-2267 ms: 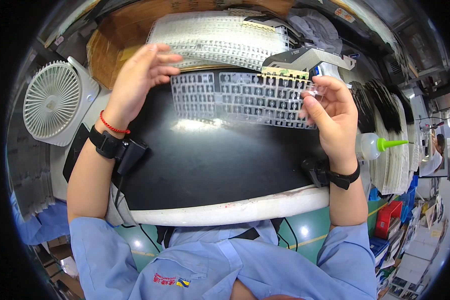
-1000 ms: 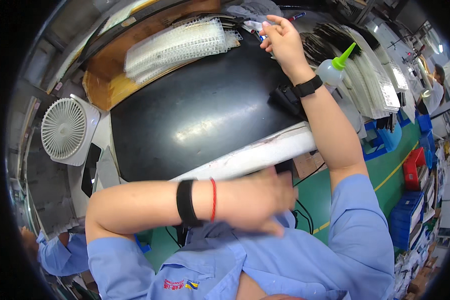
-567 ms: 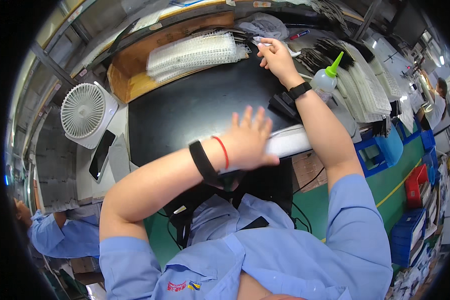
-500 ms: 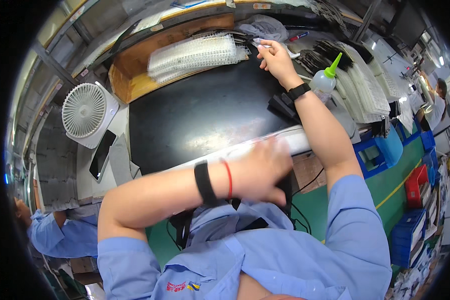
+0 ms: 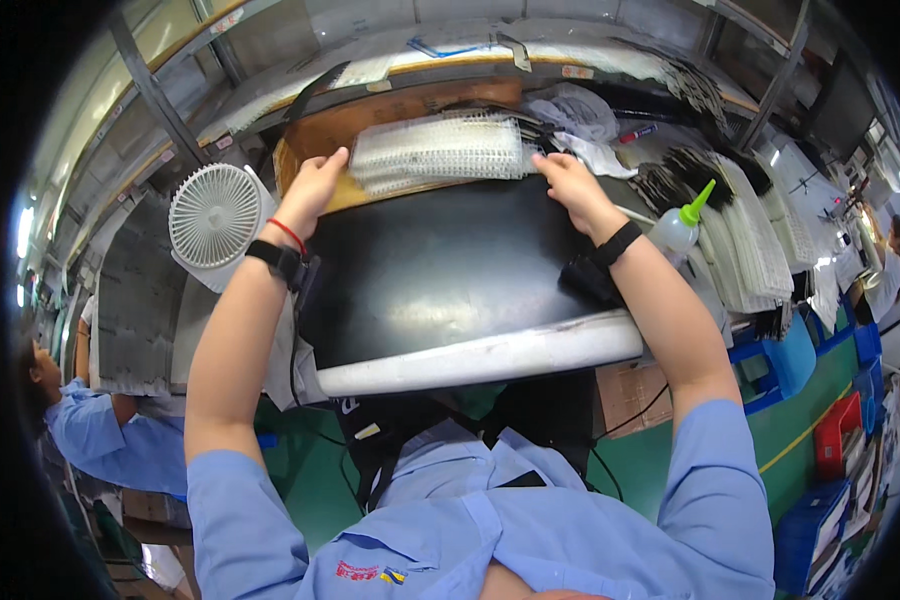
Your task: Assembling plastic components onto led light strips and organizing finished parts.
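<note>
The black desk (image 5: 440, 275) fills the centre with a white fan (image 5: 215, 214) at its ten o'clock; at twelve o'clock lies the stack of clear ribbed trays (image 5: 438, 150), flanked by both hands as if to steady it; left hand (image 5: 315, 188) curls on its end, right hand (image 5: 568, 180) rests flat; fingertips partly hidden, grip unclear.

White ridged tray stack (image 5: 438, 152), flat
</note>
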`<state>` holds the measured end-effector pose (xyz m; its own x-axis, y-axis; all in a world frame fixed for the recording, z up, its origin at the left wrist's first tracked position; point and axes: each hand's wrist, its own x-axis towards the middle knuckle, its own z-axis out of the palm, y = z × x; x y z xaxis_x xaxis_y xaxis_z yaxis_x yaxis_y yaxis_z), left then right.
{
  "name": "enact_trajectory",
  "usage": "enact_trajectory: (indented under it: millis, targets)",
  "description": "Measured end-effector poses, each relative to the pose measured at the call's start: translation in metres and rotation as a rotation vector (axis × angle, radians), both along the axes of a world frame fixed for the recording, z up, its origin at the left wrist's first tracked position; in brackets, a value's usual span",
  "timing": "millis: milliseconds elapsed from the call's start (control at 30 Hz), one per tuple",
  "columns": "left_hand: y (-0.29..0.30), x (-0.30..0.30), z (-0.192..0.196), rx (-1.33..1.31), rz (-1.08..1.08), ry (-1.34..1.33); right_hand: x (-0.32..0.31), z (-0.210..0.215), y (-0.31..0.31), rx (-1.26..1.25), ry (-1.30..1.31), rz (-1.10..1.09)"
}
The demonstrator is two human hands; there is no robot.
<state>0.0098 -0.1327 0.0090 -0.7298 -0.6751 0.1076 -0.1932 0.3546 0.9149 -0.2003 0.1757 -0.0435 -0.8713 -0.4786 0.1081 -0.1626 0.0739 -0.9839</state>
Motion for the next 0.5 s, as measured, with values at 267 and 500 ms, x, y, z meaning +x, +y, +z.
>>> enact_trajectory:
  millis: [267, 500]
  targets:
    - [-0.088, -0.074, -0.021, 0.387, -0.148, -0.159, -0.016, 0.010, -0.050, 0.318, 0.209, -0.123]
    - [-0.061, -0.093, -0.017, 0.283, -0.237, -0.209, -0.001, 0.013, -0.073, 0.471, 0.180, -0.185]
